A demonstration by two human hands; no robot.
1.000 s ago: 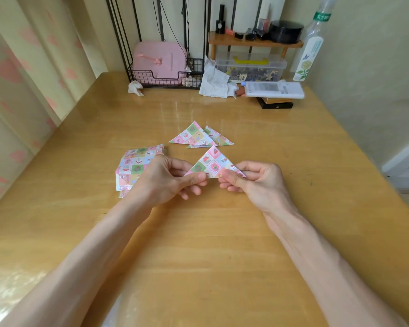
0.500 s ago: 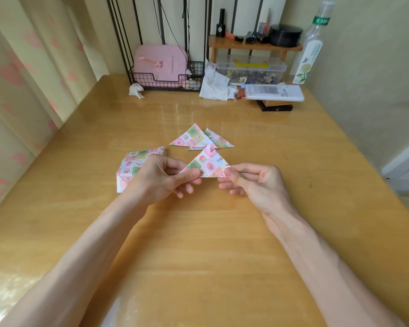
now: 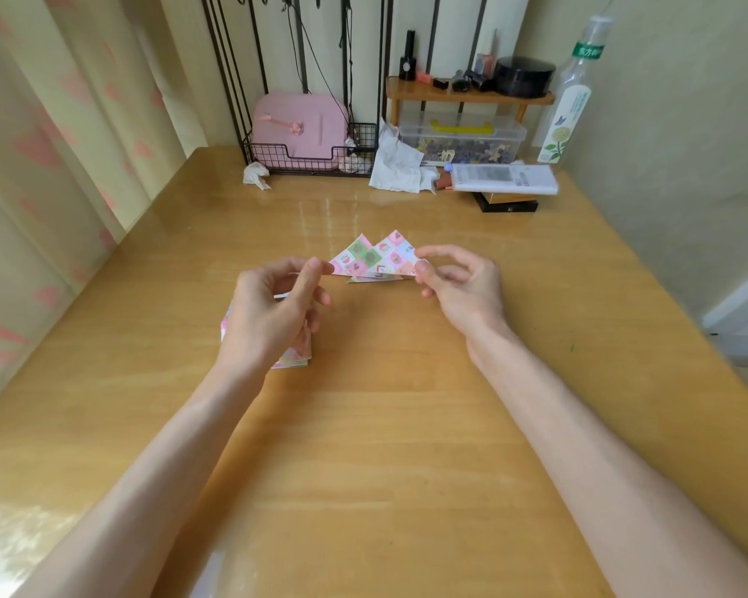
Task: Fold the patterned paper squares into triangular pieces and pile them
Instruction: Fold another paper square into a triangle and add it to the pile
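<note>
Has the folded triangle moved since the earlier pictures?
Yes. The triangle went away from the person and is now over the pile; earlier it was held nearer than the pile. The right hand pinches its right corner.

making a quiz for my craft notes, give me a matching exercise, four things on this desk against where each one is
Things
1. folded patterned paper triangle
2. stack of patterned paper squares
3. pink case
4. black round tin

Places
A. in the black wire basket
B. on the small wooden shelf
C. pinched in the right hand
D. partly hidden by the left hand

Pairs: 1-C, 2-D, 3-A, 4-B
</note>
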